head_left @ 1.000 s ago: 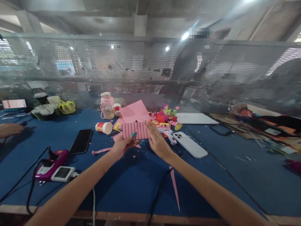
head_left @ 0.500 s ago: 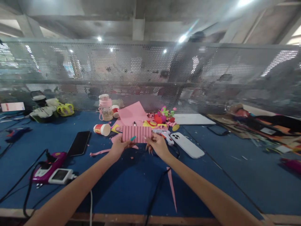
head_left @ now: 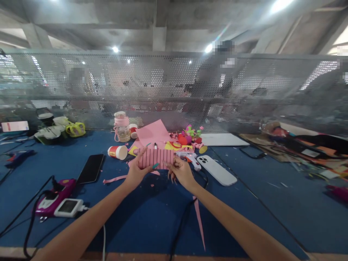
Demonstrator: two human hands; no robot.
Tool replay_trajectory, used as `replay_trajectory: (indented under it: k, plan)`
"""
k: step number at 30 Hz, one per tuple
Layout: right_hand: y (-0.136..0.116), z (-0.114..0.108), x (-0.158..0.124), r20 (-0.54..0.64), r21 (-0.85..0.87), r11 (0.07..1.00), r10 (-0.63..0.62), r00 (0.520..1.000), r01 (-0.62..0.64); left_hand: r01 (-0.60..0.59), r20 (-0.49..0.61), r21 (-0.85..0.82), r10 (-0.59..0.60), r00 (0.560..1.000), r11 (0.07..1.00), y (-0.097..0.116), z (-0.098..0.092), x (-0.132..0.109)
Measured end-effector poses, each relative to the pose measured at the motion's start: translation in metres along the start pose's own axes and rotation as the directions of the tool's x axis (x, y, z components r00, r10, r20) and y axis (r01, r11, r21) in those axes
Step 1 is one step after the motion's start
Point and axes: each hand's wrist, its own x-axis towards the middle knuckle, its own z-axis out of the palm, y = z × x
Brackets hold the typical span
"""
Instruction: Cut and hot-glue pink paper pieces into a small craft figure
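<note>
Between my two hands a pink paper piece (head_left: 155, 158) with dark parallel lines is held up above the blue table. My left hand (head_left: 138, 169) grips its left end, thumb across the front and a finger raised along the top edge. At the lower right corner my right hand (head_left: 179, 170) pinches the paper between thumb and fingers. Just behind it lie a larger pink sheet (head_left: 153, 132), a marker tip (head_left: 155, 145) and a white glue gun (head_left: 191, 158). A pink strip (head_left: 115, 179) rests left of the left hand.
Left are a black phone (head_left: 91, 168), a paper cup (head_left: 117, 152), a bottle (head_left: 121, 127) and a purple power strip (head_left: 56, 198) with cables. A white phone (head_left: 216, 170) lies right, near colourful scraps (head_left: 188, 137). A perforated metal screen (head_left: 163, 83) stands behind the table (head_left: 146, 224).
My left hand's finger has come up over the paper's top edge. The right hand stays at the right end, its fingers slightly shifted. The view has tilted up a little.
</note>
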Motion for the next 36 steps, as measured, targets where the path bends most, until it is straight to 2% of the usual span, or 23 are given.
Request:
replay_trajectory:
  k: [2, 6, 9, 12, 15, 17, 20, 24, 26, 28, 30, 32, 36]
  plan:
    - [0.001, -0.001, 0.0, 0.021, -0.02, 1.0, -0.018, 1.0, 0.018, 0.059, 0.063, -0.06, -0.056, 0.996, 0.996, 0.0, 0.0, 0.0]
    - [0.002, -0.004, 0.001, 0.089, -0.126, 0.99, -0.045, 0.995, 0.056, 0.225, 0.217, -0.188, -0.183, 0.959, 0.956, 0.002, 0.001, 0.002]
    - [0.003, -0.009, 0.003, 0.133, -0.34, 0.931, -0.095, 0.987, 0.135, 0.267, 0.233, -0.247, -0.21, 0.949, 0.932, 0.003, -0.001, 0.004]
    - [0.003, -0.023, 0.008, 0.042, -0.607, 0.765, -0.24, 0.97, 0.216, 0.243, 0.173, -0.257, -0.202, 0.964, 0.936, 0.005, -0.005, 0.006]
    - [0.008, -0.042, 0.013, -0.125, -0.839, 0.532, -0.39, 0.912, 0.113, 0.199, 0.084, -0.248, -0.184, 0.979, 0.948, 0.004, -0.008, 0.01]
    - [0.012, -0.051, 0.016, -0.172, -0.935, 0.354, -0.39, 0.904, -0.025, 0.185, 0.028, -0.228, -0.183, 0.983, 0.956, 0.004, -0.01, 0.012]
    - [0.018, -0.058, 0.017, -0.239, -0.959, 0.218, -0.276, 0.931, -0.181, 0.169, -0.014, -0.226, -0.177, 0.984, 0.959, 0.002, -0.014, 0.016]
    - [0.018, -0.059, 0.017, -0.305, -0.944, 0.204, -0.237, 0.922, -0.26, 0.13, -0.073, -0.244, -0.152, 0.986, 0.961, 0.003, -0.019, 0.02]
    - [0.014, -0.057, 0.017, -0.292, -0.947, 0.208, -0.25, 0.923, -0.243, 0.113, -0.128, -0.265, -0.151, 0.98, 0.958, 0.005, -0.021, 0.022]
    - [0.01, -0.053, 0.014, -0.223, -0.962, 0.214, -0.248, 0.943, -0.172, 0.099, -0.177, -0.305, -0.159, 0.971, 0.947, 0.008, -0.023, 0.025]
    - [0.006, -0.045, 0.009, -0.119, -0.97, 0.232, -0.168, 0.979, -0.078, 0.083, -0.203, -0.344, -0.161, 0.966, 0.935, 0.01, -0.025, 0.026]
    - [0.002, -0.035, 0.002, -0.044, -0.97, 0.242, -0.033, 0.999, -0.034, 0.068, -0.204, -0.375, -0.153, 0.967, 0.925, 0.01, -0.027, 0.026]
    - [-0.001, -0.025, -0.005, -0.045, -0.976, 0.21, 0.104, 0.994, -0.066, 0.05, -0.194, -0.407, -0.14, 0.971, 0.912, 0.01, -0.027, 0.026]
